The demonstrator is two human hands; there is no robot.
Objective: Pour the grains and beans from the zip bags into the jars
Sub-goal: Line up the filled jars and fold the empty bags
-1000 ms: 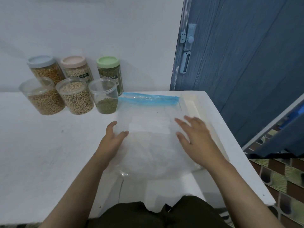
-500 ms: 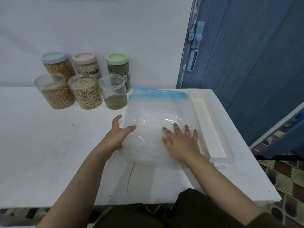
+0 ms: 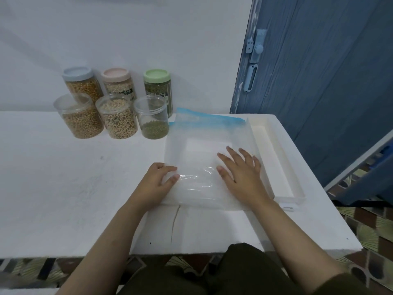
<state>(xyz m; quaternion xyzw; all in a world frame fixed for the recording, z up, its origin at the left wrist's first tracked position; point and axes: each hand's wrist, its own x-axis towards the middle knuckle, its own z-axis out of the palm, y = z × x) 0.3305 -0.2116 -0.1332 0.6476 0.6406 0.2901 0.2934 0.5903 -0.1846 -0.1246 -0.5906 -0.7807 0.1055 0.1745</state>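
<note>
Since half a second ago, the right hand [image 3: 241, 174] has slid a little further up the zip bag [image 3: 209, 143], fingers straight and spread, palm pressing it flat. At the bag's left edge the left hand [image 3: 156, 183] holds the plastic, thumb on top and fingers apparently curled beneath, though the clear film blurs that. Beyond the left hand stand three open jars [image 3: 116, 120] part-filled with grains and beans, three lidded jars [image 3: 118, 84] behind them. Just right of the right hand lies a white tray [image 3: 282, 167] on the white table [image 3: 63, 177].
</note>
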